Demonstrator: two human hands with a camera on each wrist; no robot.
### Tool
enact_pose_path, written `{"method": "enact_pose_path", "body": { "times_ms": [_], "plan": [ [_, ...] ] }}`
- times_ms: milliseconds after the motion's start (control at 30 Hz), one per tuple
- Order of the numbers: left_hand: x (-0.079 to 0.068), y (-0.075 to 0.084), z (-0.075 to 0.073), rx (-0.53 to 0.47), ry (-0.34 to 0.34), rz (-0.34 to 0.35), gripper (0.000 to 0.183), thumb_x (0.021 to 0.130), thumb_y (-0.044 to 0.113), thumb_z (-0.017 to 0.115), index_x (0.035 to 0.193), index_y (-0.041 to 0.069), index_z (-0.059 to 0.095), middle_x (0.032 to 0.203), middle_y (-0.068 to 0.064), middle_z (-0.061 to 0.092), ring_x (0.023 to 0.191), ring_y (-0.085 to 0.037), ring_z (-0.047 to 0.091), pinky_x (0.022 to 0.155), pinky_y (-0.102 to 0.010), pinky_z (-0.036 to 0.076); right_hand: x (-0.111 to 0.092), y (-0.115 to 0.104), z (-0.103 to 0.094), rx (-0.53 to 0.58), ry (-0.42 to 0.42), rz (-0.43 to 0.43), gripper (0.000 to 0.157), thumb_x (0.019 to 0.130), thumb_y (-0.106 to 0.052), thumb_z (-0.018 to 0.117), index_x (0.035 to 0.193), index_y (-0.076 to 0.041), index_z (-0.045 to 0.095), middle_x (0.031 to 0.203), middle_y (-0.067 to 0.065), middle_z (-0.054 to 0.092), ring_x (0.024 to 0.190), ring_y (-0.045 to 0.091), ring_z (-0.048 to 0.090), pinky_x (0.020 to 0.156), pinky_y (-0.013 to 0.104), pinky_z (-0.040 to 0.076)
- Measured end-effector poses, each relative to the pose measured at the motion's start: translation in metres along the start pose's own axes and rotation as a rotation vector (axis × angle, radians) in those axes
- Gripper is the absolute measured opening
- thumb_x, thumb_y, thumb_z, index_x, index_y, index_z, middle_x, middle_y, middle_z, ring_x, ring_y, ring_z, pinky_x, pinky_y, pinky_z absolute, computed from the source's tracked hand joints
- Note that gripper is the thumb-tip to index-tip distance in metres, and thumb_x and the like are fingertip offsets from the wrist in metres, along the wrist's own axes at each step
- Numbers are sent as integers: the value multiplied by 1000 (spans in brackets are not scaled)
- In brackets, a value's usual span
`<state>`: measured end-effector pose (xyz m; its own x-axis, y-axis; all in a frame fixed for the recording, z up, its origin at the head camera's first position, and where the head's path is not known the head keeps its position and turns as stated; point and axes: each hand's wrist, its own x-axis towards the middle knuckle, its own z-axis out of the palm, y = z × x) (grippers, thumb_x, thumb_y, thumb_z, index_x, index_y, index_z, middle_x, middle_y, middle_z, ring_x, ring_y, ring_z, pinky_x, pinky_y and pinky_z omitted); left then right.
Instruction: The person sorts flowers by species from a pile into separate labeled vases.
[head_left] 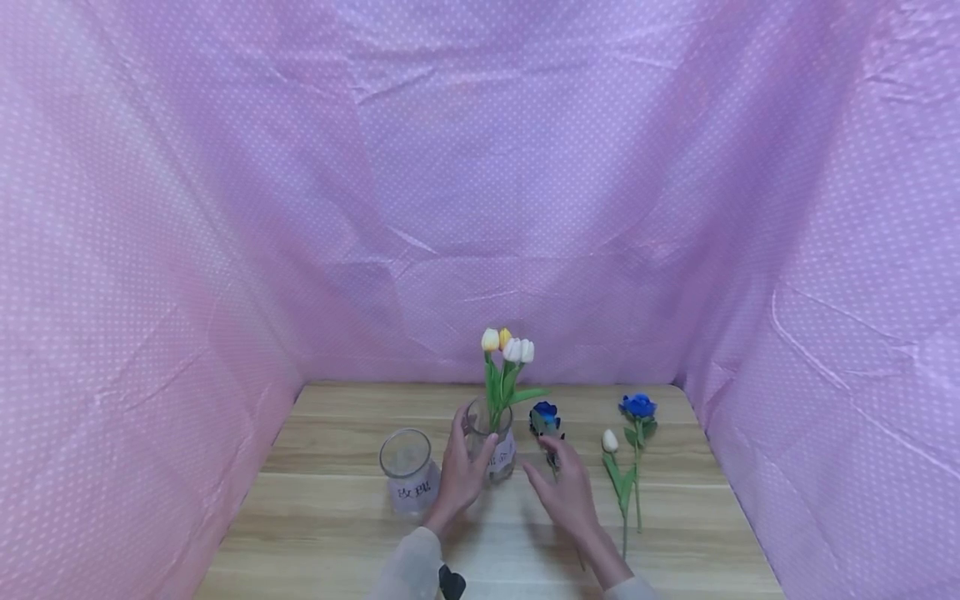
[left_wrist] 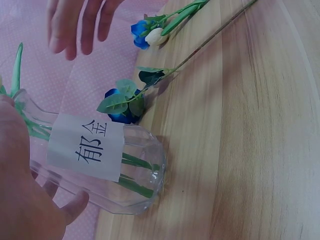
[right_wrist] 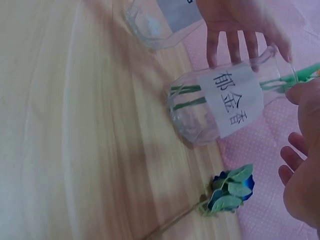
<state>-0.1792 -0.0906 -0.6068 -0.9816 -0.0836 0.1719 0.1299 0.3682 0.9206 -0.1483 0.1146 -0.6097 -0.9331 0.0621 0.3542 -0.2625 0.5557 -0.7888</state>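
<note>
Both hands sit low at the near bench edge: my left hand (head_left: 459, 473) wraps the clear glass vase with white paper label (head_left: 495, 446) holding yellow and white tulips (head_left: 507, 348), while my right hand (head_left: 566, 492) hovers released, fingers spread, gripping nothing. Blue artificial rose on a thin stem (head_left: 545, 418) lies on the wooden bench (head_left: 337, 517) just beyond my right fingertips, bloom away from me, stem running back under that hand, so right is nearer. Label reads 郁金香; second empty glass vase (head_left: 408, 471) at left has writing I cannot read.
</note>
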Motion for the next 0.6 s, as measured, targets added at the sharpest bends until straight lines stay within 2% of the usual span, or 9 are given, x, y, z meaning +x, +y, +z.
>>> {"method": "enact_pose_path", "body": {
  "times_ms": [200,600],
  "plan": [
    [1,-1,1,8,7,10,80,112,49,68,178,33,26,173,-18,53,158,-45,54,125,-77,48,-6,12,-8,-37,-24,55,63,94,-18,93,151,-10,65,150,13,73,139,37,70,120,60,59],
    [1,-3,0,5,-9,-16,81,111,52,68,178,35,25,176,-19,49,161,-43,51,128,-78,43,-15,34,-27,-81,-39,155,67,96,-15,91,154,-3,61,152,20,69,140,41,67,119,65,57]
  ]
}}
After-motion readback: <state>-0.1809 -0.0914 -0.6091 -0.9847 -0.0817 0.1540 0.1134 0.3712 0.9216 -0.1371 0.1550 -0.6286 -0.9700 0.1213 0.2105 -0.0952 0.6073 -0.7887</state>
